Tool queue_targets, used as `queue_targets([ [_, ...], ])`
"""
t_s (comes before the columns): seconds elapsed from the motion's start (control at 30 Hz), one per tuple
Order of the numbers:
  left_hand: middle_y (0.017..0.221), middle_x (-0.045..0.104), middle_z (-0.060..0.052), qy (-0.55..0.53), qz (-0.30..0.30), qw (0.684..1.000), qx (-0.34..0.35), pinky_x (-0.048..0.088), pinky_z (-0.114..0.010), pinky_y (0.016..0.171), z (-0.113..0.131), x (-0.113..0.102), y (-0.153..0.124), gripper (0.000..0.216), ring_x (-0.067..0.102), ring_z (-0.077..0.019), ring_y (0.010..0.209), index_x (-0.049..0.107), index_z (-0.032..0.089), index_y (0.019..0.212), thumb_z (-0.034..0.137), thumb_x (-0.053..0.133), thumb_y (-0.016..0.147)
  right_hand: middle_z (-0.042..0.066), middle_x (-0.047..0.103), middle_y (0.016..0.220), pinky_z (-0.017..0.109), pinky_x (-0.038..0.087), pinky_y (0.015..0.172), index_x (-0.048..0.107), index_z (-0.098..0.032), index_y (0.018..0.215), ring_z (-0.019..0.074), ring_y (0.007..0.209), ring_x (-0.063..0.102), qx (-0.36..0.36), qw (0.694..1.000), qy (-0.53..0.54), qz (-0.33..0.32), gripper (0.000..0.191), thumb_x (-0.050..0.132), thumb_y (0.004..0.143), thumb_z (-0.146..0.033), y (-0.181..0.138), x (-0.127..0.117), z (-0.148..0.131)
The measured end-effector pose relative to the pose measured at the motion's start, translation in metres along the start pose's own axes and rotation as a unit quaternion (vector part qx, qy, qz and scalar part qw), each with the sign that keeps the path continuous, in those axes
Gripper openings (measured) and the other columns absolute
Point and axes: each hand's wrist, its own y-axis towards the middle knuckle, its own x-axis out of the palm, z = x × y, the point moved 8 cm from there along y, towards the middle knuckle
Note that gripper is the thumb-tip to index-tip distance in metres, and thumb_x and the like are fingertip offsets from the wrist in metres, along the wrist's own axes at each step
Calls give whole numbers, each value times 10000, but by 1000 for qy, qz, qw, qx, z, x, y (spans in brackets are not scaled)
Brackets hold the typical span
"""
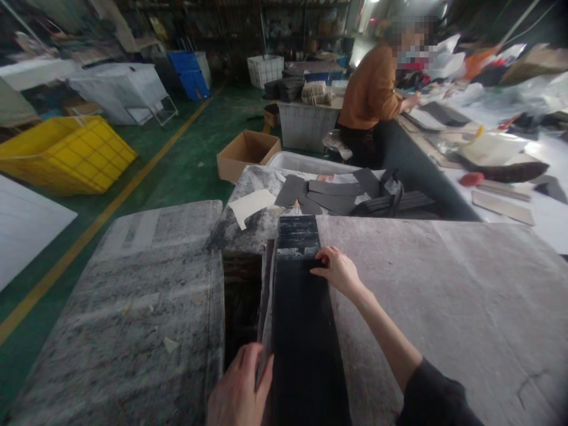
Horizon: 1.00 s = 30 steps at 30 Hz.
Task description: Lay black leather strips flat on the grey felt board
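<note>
Plainly mid-step: squaring up a long black strip stack running from 6 toward 12 o'clock down the middle of the grey felt-covered table. Right hand resting at the strip's right edge toward 12, fingers curled and fingertips pressed onto the black surface, not closed around anything. Left hand at 6 o'clock, fingers together and flat against the strip's left edge, thumb side hidden below the frame, so a true pinch cannot be told. Likely next, as a judgement: sliding or lifting the strip, calling for even pressure at both ends to keep the layers from skewing. Dark gap just beside the strip at 9 o'clock, between the two felt slabs, a drop to mind on that side. Broad bare felt at 3 o'clock, ample room to shift rightward. Loose dark cut pieces and a white sheet at 12 o'clock, near the strip's far end, limiting forward travel. Cardboard box and yellow crate on the floor at 10 and 11 o'clock, well apart. Another person seated at 1 o'clock, busy at a separate table.
</note>
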Motion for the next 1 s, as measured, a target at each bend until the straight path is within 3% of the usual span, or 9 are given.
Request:
queue_targets([
  [0.1, 998, 680, -32, 26, 49, 995, 77, 524, -299, 686, 25, -7, 39, 162, 688, -201, 865, 578, 251, 1032, 333, 482, 930, -49, 592, 804, 228, 341, 574, 645, -240, 820, 107, 672, 543, -14, 1000, 9, -4, 148, 759, 725, -248, -2, -1, 0],
  [0.2, 1135, 627, -78, -3, 100, 987, 129, 539, -380, 865, 45, -13, 67, 239, 635, -235, 1049, 538, 228, 1155, 299, 483, 934, -44, 596, 814, 236, 366, 602, 643, -241, 778, 117, 703, 553, -37, 998, 43, 33, 91, 733, 761, -234, -11, -9, -4],
  [0.33, 1331, 522, -116, -77, 125, 974, 172, 460, -456, 1056, 61, -14, 96, 449, 507, -257, 1263, 438, 215, 1332, 290, 552, 905, -29, 625, 799, 243, 449, 705, 609, -219, 809, 130, 755, 592, -75, 974, 211, 36, 75, 666, 838, -260, -31, -15, -10],
  [0.47, 1385, 484, -113, -138, 116, 964, 196, 407, -459, 1116, 68, -16, 118, 540, 459, -243, 1314, 404, 214, 1372, 291, 603, 876, 0, 651, 868, 256, 488, 769, 576, -203, 884, 145, 826, 628, -82, 943, 323, 10, 64, 601, 875, -262, -41, -14, -10],
  [0.67, 1321, 511, -103, -84, 159, 953, 243, 390, -471, 1120, 85, -29, 128, 513, 446, -254, 1299, 474, 218, 1324, 266, 645, 843, 7, 652, 931, 269, 492, 788, 561, -207, 918, 147, 861, 630, -113, 942, 317, -7, 61, 570, 861, -190, -38, -7, -12],
  [0.77, 1321, 529, -98, -70, 140, 946, 285, 371, -467, 1132, 97, -31, 130, 495, 419, -257, 1326, 493, 214, 1309, 231, 641, 837, 5, 638, 922, 268, 489, 784, 569, -214, 963, 146, 858, 621, -132, 937, 323, -8, 91, 566, 874, -198, -41, -8, -14],
  [0.87, 1148, 636, -58, -96, 86, 947, 296, 395, -454, 1096, 101, -28, 133, 424, 531, -229, 1201, 552, 231, 1251, 210, 637, 835, 8, 627, 930, 267, 482, 791, 578, -219, 993, 148, 867, 613, -128, 926, 355, -12, 108, 574, 886, -222, -46, -9, -15],
  [1.0, 1030, 677, -33, -283, -58, 943, 165, 519, -357, 898, 81, -11, 142, 535, 649, -189, 956, 510, 233, 1293, 303, 701, 799, -1, 586, 859, 228, 444, 676, 577, -217, 982, 125, 767, 558, -49, 888, 457, -6, 135, 621, 879, -294, -47, -7, -7],
])
